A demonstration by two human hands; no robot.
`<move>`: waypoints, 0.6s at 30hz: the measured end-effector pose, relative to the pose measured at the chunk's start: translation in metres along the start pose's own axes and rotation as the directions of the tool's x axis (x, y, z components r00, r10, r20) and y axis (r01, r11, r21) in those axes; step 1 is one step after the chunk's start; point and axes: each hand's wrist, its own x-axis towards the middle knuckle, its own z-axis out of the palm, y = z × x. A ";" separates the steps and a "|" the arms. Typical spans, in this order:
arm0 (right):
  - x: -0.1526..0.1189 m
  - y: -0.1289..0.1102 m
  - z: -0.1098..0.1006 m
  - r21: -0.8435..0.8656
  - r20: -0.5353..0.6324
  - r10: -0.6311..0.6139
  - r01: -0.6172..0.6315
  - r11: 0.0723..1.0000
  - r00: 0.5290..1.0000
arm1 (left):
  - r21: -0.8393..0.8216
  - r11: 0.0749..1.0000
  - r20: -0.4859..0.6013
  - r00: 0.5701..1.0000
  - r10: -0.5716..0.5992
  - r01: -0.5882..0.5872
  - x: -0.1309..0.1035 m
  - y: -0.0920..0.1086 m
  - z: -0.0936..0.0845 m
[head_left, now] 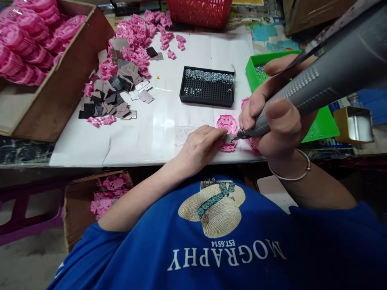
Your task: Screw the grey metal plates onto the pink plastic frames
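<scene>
L hand [198, 147], center-right of frame: fingers together, tips at the L edge of a small grey metal plate [230, 137] lying on a pink octagonal plastic piece [227, 121]; thumb hidden, so can't tell if it's pinching. R hand [279, 121] is wrapped round a thick grey cylindrical power driver [326, 76], slanting in from upper R w/ its slim metal bit [240, 135] at the plate; contact w/ a screw can't be made out. Looks like a fastening step; it calls for plate held flat, bit seated & lined up, fingertips clear of the bit. Just above, approx. mid-frame: black perforated tray [207, 99] w/ silver screws [208, 75]. Green plastic tray [329, 125] behind R hand. Upper L: loose pink plastic parts [136, 36] & scattered grey/black plates [117, 96], next to a brown box [69, 68].
</scene>
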 end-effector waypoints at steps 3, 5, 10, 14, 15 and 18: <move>-0.003 0.000 0.000 0.024 0.029 0.016 -0.016 1.000 0.999 | 0.007 1.000 0.007 1.000 -0.026 0.026 0.000 0.000 0.000; -0.004 0.000 -0.001 0.020 0.058 0.037 -0.038 0.999 0.998 | 0.009 0.999 0.012 0.999 -0.046 0.046 0.000 0.001 0.000; -0.003 0.005 0.000 0.026 0.067 0.049 -0.051 0.998 0.997 | 0.011 0.999 -0.009 0.999 -0.044 0.044 -0.001 0.000 0.000; -0.001 0.007 -0.002 0.085 0.058 0.011 -0.016 0.996 0.998 | 0.019 0.999 -0.006 0.999 -0.033 0.034 -0.001 0.000 0.001; -0.001 0.007 -0.003 0.075 0.057 0.015 -0.019 0.997 0.998 | 0.019 0.999 -0.010 1.000 -0.030 0.030 0.000 0.000 0.001; -0.002 0.007 -0.004 0.070 0.060 0.024 -0.028 0.997 0.998 | 0.000 1.000 -0.015 1.000 -0.006 0.006 0.000 -0.001 0.001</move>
